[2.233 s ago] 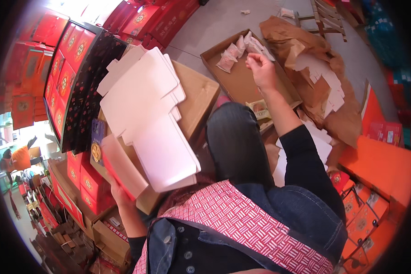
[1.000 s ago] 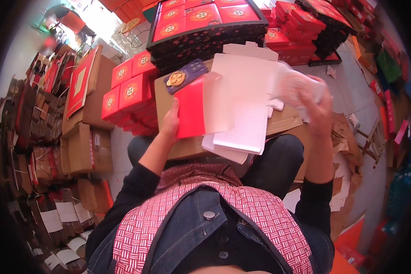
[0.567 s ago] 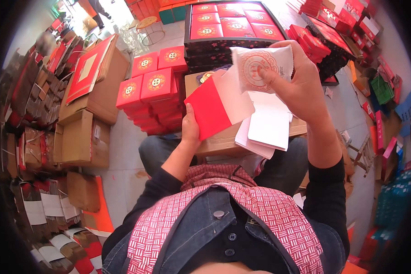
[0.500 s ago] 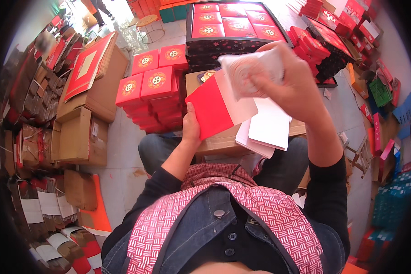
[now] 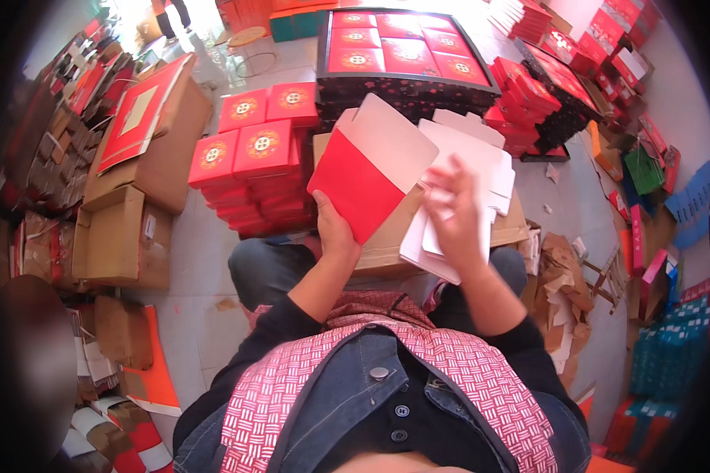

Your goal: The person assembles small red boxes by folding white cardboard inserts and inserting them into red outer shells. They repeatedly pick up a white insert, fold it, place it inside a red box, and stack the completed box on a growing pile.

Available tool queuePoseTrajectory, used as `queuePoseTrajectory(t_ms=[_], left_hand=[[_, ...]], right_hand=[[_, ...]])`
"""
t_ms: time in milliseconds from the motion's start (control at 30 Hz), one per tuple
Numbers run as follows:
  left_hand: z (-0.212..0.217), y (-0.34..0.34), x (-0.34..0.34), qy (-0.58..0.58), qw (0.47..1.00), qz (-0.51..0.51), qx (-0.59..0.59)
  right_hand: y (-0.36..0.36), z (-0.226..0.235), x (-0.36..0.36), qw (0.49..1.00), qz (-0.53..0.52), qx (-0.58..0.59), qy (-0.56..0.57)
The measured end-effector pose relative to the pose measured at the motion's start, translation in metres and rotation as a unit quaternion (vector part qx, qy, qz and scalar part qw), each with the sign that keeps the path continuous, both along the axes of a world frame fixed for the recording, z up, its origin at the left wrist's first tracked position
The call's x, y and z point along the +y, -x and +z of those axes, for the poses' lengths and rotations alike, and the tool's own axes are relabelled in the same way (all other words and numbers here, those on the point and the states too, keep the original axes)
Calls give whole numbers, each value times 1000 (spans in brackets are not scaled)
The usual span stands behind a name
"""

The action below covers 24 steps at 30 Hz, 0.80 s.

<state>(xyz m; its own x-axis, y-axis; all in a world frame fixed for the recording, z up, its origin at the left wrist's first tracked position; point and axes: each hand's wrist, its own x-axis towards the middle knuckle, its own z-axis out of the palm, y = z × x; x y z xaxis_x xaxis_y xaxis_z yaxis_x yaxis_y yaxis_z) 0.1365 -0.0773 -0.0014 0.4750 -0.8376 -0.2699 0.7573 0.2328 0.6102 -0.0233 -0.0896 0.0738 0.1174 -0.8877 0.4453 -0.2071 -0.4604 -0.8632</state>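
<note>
My left hand [image 5: 335,230] grips the lower left side of a red cardboard box [image 5: 353,181], tilted up, with its pale inner flap raised. Whatever lies inside that box is hidden from this angle. Beside it, to the right, my right hand [image 5: 456,225] hovers over a loose pile of flat white cards or unfolded boxes [image 5: 475,150]. Its fingers are apart and slightly blurred, and nothing shows in them. Under the pile, a brown cardboard surface [image 5: 383,251] extends in front of my knees.
Stacked red patterned boxes [image 5: 260,148] stand at the left. Behind, a black flowered tray [image 5: 402,87] holds several similar boxes. An open brown carton [image 5: 122,256] sits further left; crumpled brown paper [image 5: 562,276] lies on the floor at right.
The whitish wrapped packet in my right hand is no longer visible. That hand has come down over the white pile, its fingers spread. The red box is turned slightly more upright in my left hand.
</note>
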Motion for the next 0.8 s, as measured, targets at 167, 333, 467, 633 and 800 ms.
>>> queuePoseTrajectory(t_ms=[167,333,467,633,800], left_hand=[[19,22,37,43,988,-149,-5],[31,18,48,153,951,-236,-127],[11,37,55,79,875,-396,-266],[15,87,49,153,756,-467,-433],[14,136,43,189,702,-438,-529]], right_hand=[[1,-16,17,994,5,-110,-20],[64,-20,44,996,9,88,31],[94,-40,97,989,-7,-25,-146],[137,-58,139,975,-150,-54,-155],[156,-67,155,957,-266,-17,-115]])
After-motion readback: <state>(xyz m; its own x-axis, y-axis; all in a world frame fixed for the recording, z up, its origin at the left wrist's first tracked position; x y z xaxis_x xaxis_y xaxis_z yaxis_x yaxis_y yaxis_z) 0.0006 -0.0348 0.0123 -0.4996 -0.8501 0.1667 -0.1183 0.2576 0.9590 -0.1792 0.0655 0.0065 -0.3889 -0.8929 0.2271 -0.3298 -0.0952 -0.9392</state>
